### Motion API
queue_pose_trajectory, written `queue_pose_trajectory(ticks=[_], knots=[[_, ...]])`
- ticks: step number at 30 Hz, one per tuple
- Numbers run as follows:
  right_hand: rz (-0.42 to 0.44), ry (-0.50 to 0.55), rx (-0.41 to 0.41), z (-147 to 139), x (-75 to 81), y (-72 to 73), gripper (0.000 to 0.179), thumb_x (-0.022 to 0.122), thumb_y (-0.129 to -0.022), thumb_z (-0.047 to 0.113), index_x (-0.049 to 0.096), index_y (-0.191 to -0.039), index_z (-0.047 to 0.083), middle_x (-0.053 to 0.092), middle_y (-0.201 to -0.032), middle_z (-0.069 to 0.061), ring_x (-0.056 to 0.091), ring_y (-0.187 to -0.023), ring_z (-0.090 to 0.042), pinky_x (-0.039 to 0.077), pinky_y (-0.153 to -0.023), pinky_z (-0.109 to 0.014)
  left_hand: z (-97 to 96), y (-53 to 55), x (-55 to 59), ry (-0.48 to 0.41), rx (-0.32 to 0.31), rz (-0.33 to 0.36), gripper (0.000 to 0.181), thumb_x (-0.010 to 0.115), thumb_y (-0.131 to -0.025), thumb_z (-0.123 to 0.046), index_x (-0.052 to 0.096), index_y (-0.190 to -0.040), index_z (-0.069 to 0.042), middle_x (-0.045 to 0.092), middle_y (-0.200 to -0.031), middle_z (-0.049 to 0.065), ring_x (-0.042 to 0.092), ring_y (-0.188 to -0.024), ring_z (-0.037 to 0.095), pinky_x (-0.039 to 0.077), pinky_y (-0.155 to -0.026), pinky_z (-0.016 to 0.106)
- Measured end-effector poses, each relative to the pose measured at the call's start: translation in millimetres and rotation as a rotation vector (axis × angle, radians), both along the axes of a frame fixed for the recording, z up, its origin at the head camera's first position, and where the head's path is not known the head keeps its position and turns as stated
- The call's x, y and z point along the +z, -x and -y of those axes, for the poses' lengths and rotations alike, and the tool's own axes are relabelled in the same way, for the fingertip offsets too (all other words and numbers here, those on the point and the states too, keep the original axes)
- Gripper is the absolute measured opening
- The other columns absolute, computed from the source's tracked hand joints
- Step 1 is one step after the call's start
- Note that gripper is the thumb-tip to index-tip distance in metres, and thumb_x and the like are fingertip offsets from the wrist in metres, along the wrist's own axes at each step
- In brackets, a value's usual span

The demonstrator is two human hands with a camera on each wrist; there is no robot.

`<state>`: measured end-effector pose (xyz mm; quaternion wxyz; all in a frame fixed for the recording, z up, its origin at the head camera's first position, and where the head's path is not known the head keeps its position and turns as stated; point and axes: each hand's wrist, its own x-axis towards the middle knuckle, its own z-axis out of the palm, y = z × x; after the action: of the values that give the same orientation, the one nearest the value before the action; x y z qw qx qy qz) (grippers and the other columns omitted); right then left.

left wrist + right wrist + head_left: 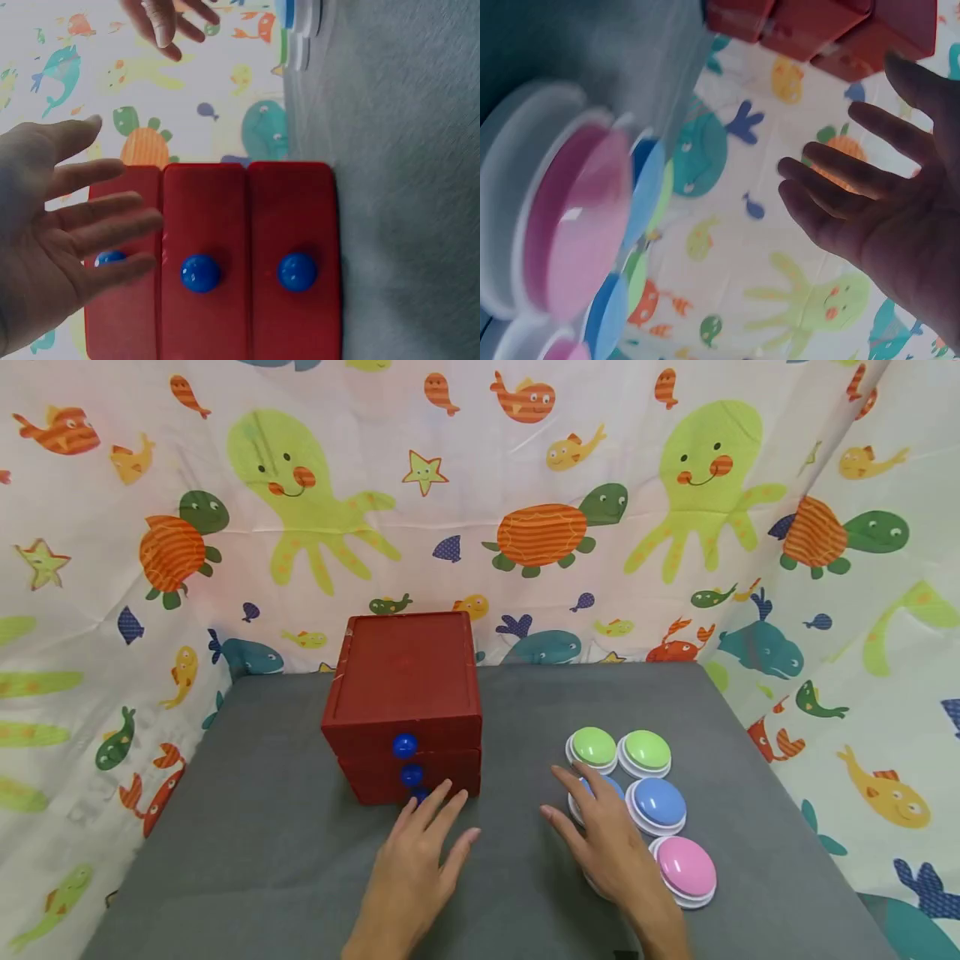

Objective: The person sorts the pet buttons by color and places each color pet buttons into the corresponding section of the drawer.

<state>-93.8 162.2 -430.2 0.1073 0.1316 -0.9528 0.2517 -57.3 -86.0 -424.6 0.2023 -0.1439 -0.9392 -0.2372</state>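
Drawers [204, 217]: boxy, red, round glossy blue knobs [405, 746]. Left hand [411, 872] near, fingers [112, 231] loose, holding nothing. Right hand [609, 843] near domed glossy buttons [686, 866], likewise released.

The red three-drawer box [405, 668] stands upright, its blue-knobbed drawers [204, 217] closed. Right of it, green, blue and pink domed buttons [660, 802] sit in white bases [694, 902].

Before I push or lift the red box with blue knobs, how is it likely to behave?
The red box looks stiff, as its edges are straight. Broad and boxy, it would probably slide before tipping. Its seams and blue knobs suggest separate drawers, which might slip out if it tilts forward.
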Motion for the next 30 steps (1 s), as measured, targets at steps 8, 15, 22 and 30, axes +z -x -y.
queue_pose_trajectory(ticks=[8,15,22,30], knots=[[-0.305,0.179,0.155,34.2,16.9,9.1,0.036,0.085,-0.087,0.014,0.075,-0.121,0.007,0.071,-0.126,-0.012,0.07,-0.116,-0.027,0.063,-0.094,-0.043,17.5,7.3,18.8,-0.22,-0.061,-0.308,0.032,0.08,-0.092,-0.017,0.076,-0.123,-0.01,0.079,-0.119,0.004,0.077,-0.107,0.02,0.063,-0.093,0.036],[-0.353,0.456,0.291,71.9,28.0,16.8,0.024,0.08,-0.09,0.003,0.077,-0.113,0.009,0.075,-0.113,-0.005,0.074,-0.098,-0.017,0.063,-0.089,-0.025,41.0,19.4,39.8,-0.299,0.025,-0.458,0.021,0.074,-0.098,-0.018,0.079,-0.112,-0.003,0.078,-0.115,0.012,0.077,-0.098,0.029,0.056,-0.098,0.014],[-0.418,0.548,0.32,111.2,30.4,26.6,0.017,0.079,-0.089,-0.002,0.079,-0.105,0.002,0.075,-0.108,-0.009,0.074,-0.091,-0.017,0.064,-0.08,-0.025,68.0,38.2,49.0,-0.329,0.195,-0.399,0.033,0.079,-0.092,-0.009,0.074,-0.124,-0.002,0.073,-0.127,0.018,0.072,-0.114,0.034,0.057,-0.102,0.04],[-0.389,0.636,0.307,143.0,29.3,32.2,0.016,0.079,-0.091,0.002,0.079,-0.107,0.0,0.077,-0.108,-0.009,0.077,-0.091,-0.017,0.063,-0.079,-0.017,87.2,59.7,46.2,-0.493,0.358,-0.211,0.036,0.067,-0.103,-0.022,0.07,-0.133,-0.003,0.065,-0.142,0.017,0.066,-0.128,0.037,0.058,-0.101,0.052]])
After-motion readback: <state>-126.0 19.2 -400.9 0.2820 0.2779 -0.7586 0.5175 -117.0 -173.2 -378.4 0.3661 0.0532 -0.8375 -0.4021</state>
